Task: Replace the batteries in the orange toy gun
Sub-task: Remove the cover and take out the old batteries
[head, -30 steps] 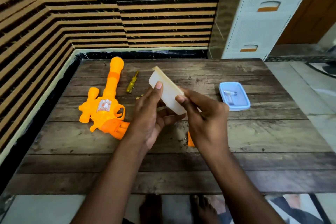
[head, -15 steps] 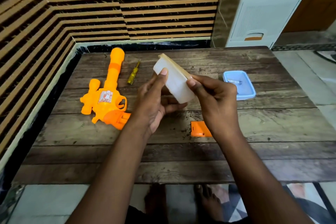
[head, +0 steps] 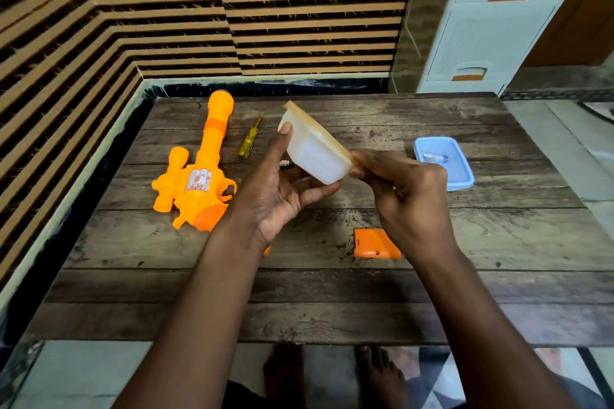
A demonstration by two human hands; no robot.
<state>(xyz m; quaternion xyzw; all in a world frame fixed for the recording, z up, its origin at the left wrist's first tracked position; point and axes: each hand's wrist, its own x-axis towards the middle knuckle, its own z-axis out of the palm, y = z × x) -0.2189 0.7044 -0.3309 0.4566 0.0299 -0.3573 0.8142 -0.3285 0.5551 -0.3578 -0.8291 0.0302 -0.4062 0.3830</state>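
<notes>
The orange toy gun [head: 199,173] lies flat on the wooden table [head: 498,242] at the left, barrel pointing away. Its orange battery cover [head: 373,243] lies loose near the table's middle. I hold a white plastic container [head: 312,153] with a tan lid tilted above the table. My left hand [head: 279,189] cups it from below with the thumb on its upper end. My right hand [head: 408,196] pinches the lid's lower corner. A small dark object, possibly a battery [head: 285,163], peeks out behind my left hand. What the container holds is hidden.
A yellow-handled screwdriver [head: 250,139] lies just right of the gun barrel. A blue tray [head: 461,176] with small items inside sits at the right. A striped wall borders the table's left and far sides. White drawers [head: 481,26] stand at the back right.
Both hands stay on the white container, which has tilted slightly. My right fingers have shifted to the lid's lower corner. The orange battery cover has come fully into view.
</notes>
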